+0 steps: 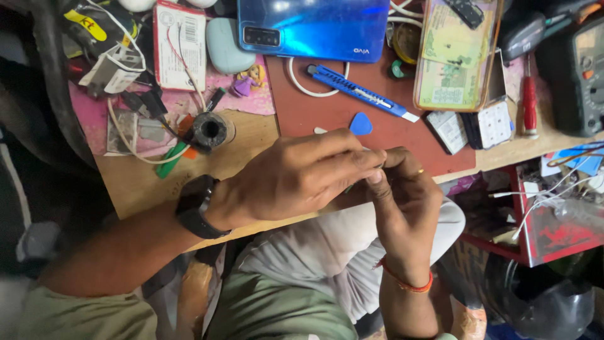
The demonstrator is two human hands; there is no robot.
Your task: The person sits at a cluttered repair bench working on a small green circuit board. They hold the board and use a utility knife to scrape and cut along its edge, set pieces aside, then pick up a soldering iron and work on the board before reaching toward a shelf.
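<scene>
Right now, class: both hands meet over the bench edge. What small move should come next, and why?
Probably part the left hand and right hand slightly: the fingertips pinch something too hidden to identify, and the blue pick lies just beyond.

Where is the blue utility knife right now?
In the head view the blue utility knife lies flat on the dark red mat, upper centre, below the blue phone and just above the blue triangular pick, beyond both hands.
</scene>
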